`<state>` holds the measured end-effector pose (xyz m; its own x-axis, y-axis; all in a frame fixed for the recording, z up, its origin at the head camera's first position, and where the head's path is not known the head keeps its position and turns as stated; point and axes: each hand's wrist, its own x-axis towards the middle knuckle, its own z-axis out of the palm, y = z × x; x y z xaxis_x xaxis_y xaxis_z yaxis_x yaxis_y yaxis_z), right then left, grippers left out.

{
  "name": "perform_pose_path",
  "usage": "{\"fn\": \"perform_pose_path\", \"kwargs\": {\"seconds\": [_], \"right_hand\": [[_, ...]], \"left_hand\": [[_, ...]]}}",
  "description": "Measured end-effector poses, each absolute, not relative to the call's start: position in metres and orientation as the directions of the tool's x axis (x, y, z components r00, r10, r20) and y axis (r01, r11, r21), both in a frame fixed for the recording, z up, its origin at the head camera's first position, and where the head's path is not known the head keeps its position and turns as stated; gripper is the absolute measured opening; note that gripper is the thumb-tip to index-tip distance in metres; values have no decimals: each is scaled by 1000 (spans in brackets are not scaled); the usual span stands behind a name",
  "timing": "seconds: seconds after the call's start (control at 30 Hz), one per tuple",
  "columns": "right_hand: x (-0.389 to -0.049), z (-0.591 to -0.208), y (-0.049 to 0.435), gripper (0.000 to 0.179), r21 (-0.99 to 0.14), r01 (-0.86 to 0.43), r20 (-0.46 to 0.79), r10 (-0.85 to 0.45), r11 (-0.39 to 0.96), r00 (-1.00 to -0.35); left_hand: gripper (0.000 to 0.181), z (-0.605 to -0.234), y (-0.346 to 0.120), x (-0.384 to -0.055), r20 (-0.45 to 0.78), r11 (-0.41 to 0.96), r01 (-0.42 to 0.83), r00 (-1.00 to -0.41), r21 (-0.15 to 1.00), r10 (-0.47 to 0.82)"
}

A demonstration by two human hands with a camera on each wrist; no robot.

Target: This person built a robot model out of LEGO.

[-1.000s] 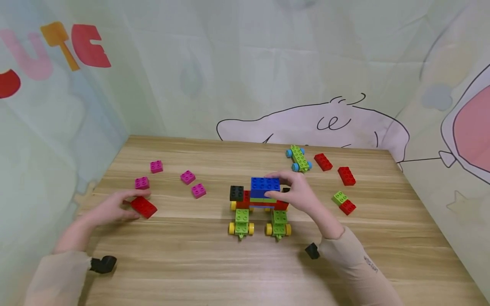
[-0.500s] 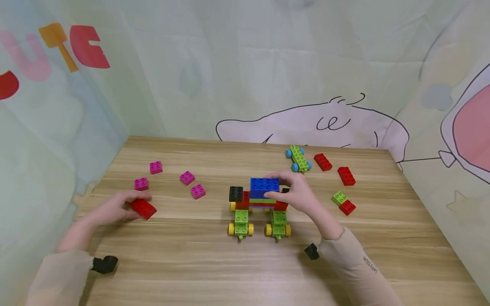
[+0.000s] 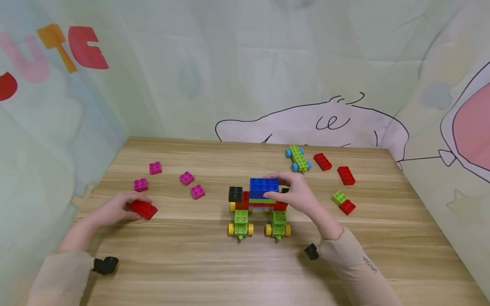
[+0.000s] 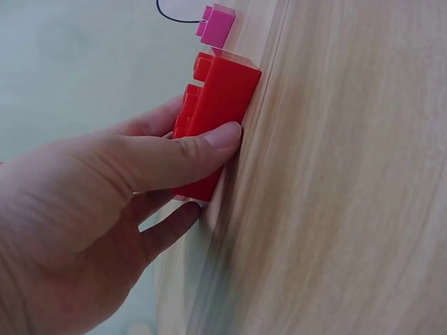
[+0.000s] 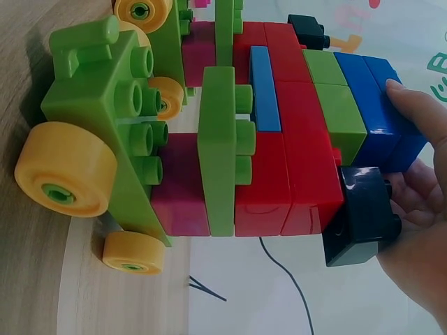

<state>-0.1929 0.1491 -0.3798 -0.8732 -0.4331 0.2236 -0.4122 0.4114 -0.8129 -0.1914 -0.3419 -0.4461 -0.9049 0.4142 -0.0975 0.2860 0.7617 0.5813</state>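
My left hand (image 3: pixel 121 208) pinches a red brick (image 4: pixel 222 94) between thumb and fingers, low over the left side of the table. In the left wrist view its studs face away from the wood. At the middle of the table stands a built brick vehicle (image 3: pixel 262 205) on green wheeled bases with yellow wheels (image 5: pixel 66 169). Red bricks (image 5: pixel 307 153) form its body, with black bricks (image 5: pixel 356 216) at the ends. My right hand (image 3: pixel 294 191) grips the blue bricks (image 5: pixel 377 105) on top of it, thumb on the near side and fingers behind.
Several pink bricks (image 3: pixel 186 178) lie on the left half of the table. Behind the vehicle is a green wheeled base (image 3: pixel 299 159) with blue wheels. Red bricks (image 3: pixel 346 175) and a green brick (image 3: pixel 339 197) lie at the right. A printed cloth (image 3: pixel 172 85) rises behind the table.
The left hand's fingers have closed in on the red brick, and the brick has tilted slightly. My right hand stays on the blue bricks, and the vehicle stands as before.
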Motion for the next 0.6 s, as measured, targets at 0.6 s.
{"fn": "perform_pose_path", "kwargs": {"seconds": [0.6], "right_hand": [[-193,-379,149,39,-807,-420,230,-436,414,-870]], "left_hand": [[45,-439,-333,-194,-132,763,256,-904,593,406]]}}
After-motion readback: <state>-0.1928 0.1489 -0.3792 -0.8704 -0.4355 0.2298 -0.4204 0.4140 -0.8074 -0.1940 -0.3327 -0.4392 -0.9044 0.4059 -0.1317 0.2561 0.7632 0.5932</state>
